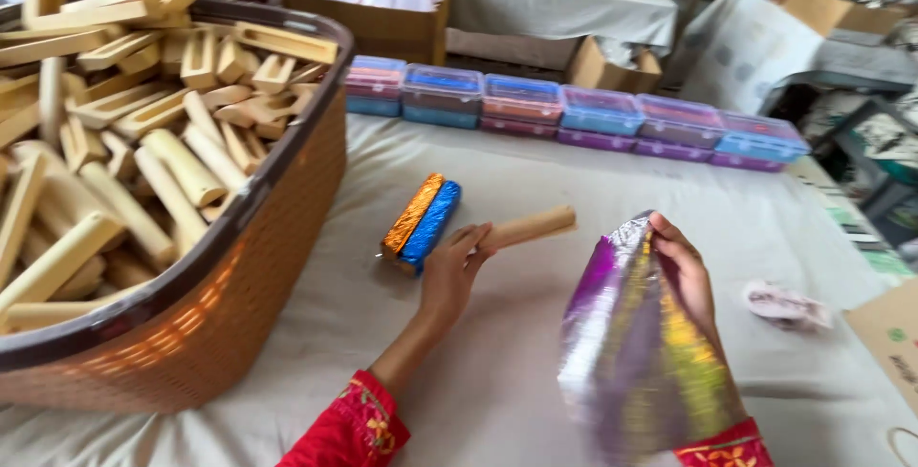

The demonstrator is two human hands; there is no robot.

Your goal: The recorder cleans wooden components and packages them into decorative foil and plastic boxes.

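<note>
My left hand [453,274] grips one end of a plain wooden stick [529,226] that lies on the white cloth-covered table [535,171]. Just left of it rest two wrapped sticks, one in orange foil [412,213] and one in blue foil [432,222], side by side. My right hand [683,271] holds up a shiny sheet of purple, silver and gold foil [636,343] by its upper edge, to the right of the stick. Both wrists wear red embroidered sleeves.
A large brown woven basket [244,276] heaped with bare wooden sticks fills the left. A row of coloured lidded plastic boxes [574,108] lines the table's far edge. A crumpled pink scrap [784,303] lies at the right. Cardboard boxes [382,8] stand behind.
</note>
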